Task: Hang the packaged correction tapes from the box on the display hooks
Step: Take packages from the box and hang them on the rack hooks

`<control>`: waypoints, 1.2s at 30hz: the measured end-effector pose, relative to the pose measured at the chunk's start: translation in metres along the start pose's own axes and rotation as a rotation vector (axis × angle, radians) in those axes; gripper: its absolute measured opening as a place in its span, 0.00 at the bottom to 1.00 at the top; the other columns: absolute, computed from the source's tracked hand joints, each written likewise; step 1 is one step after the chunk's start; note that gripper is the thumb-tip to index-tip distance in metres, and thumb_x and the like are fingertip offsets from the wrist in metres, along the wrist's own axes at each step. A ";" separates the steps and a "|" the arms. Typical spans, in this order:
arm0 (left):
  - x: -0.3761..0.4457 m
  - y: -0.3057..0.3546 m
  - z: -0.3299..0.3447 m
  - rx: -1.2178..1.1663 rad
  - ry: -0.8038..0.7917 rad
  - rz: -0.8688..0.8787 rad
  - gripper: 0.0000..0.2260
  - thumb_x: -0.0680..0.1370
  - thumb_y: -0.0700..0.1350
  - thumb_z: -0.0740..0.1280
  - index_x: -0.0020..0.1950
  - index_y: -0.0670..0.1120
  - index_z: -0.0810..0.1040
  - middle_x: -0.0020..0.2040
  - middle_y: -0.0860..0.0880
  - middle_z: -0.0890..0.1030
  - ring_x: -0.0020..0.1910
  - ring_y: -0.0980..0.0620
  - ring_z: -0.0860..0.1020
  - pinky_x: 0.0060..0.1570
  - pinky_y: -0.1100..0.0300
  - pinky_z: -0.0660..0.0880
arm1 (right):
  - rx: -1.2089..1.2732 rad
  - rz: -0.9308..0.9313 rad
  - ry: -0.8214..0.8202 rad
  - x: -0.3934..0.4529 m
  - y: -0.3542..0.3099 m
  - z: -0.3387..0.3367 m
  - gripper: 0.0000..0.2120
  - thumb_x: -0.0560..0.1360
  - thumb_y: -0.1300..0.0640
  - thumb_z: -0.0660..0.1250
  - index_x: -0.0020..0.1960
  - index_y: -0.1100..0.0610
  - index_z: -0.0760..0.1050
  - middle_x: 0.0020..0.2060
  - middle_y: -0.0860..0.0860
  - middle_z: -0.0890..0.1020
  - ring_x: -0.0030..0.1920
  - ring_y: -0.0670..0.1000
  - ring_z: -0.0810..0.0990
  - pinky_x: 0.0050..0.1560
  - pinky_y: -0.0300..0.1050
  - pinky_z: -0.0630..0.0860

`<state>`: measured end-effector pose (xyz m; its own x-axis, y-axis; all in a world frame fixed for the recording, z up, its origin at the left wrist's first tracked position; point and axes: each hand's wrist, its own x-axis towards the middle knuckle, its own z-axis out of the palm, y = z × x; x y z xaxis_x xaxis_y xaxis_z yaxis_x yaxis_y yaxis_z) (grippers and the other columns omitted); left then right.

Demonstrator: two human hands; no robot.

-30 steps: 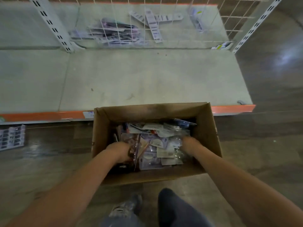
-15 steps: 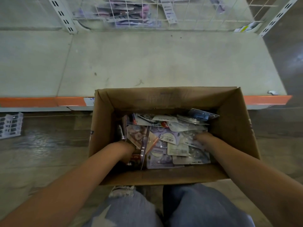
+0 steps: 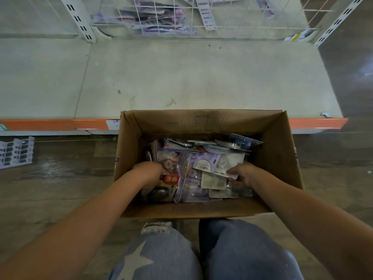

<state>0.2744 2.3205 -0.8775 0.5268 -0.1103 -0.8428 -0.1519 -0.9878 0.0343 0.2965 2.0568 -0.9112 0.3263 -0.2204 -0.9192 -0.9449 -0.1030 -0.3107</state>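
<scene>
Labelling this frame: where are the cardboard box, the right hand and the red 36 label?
cardboard box (image 3: 203,122): head view, inner far wall.
right hand (image 3: 241,175): head view, back of hand.
red 36 label (image 3: 171,179): head view, on the digits.

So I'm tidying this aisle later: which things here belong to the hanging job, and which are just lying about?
Part of the job:
- cardboard box
- packaged correction tapes inside it
- left hand, among the packs
- right hand, pinching a pack
- wire grid panel

Lying about:
- white plastic rack on the floor
- label strips behind the grid
- bare shelf
</scene>
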 end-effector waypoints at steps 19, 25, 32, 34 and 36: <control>-0.255 -0.009 -0.156 -0.877 0.160 -0.096 0.04 0.74 0.41 0.71 0.43 0.40 0.80 0.40 0.40 0.80 0.38 0.48 0.75 0.39 0.60 0.69 | 0.026 -0.221 -0.060 -0.282 -0.076 -0.084 0.06 0.75 0.60 0.69 0.50 0.56 0.75 0.52 0.54 0.81 0.55 0.54 0.80 0.59 0.51 0.78; -0.362 0.005 -0.199 -1.206 0.290 -0.060 0.02 0.74 0.38 0.71 0.46 0.43 0.80 0.39 0.48 0.80 0.38 0.53 0.77 0.36 0.68 0.74 | 0.087 -0.324 -0.243 -0.394 -0.104 -0.109 0.09 0.76 0.59 0.67 0.56 0.58 0.77 0.53 0.55 0.83 0.53 0.54 0.81 0.57 0.47 0.76; -0.482 0.018 -0.251 -1.521 0.423 0.018 0.04 0.74 0.40 0.71 0.47 0.46 0.80 0.45 0.47 0.82 0.45 0.50 0.80 0.51 0.57 0.78 | 0.140 -0.486 -0.390 -0.521 -0.139 -0.140 0.04 0.78 0.60 0.64 0.47 0.58 0.77 0.40 0.51 0.85 0.40 0.48 0.83 0.44 0.40 0.79; -0.515 0.020 -0.266 -1.544 0.464 0.046 0.07 0.75 0.41 0.71 0.52 0.44 0.80 0.46 0.45 0.83 0.46 0.49 0.80 0.50 0.57 0.78 | 0.153 -0.534 -0.400 -0.556 -0.147 -0.146 0.04 0.77 0.60 0.65 0.46 0.59 0.77 0.39 0.51 0.84 0.38 0.48 0.83 0.40 0.39 0.78; -0.547 0.024 -0.281 -1.558 0.503 0.086 0.08 0.76 0.43 0.70 0.54 0.43 0.81 0.46 0.45 0.83 0.45 0.49 0.80 0.48 0.56 0.78 | 0.156 -0.586 -0.414 -0.589 -0.157 -0.152 0.05 0.77 0.58 0.65 0.48 0.59 0.77 0.41 0.52 0.83 0.40 0.50 0.81 0.42 0.41 0.77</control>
<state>0.2173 2.3266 -0.2648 0.8124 0.1174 -0.5712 0.5817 -0.0941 0.8079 0.2564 2.0551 -0.2841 0.7717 0.2157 -0.5983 -0.6213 0.0545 -0.7817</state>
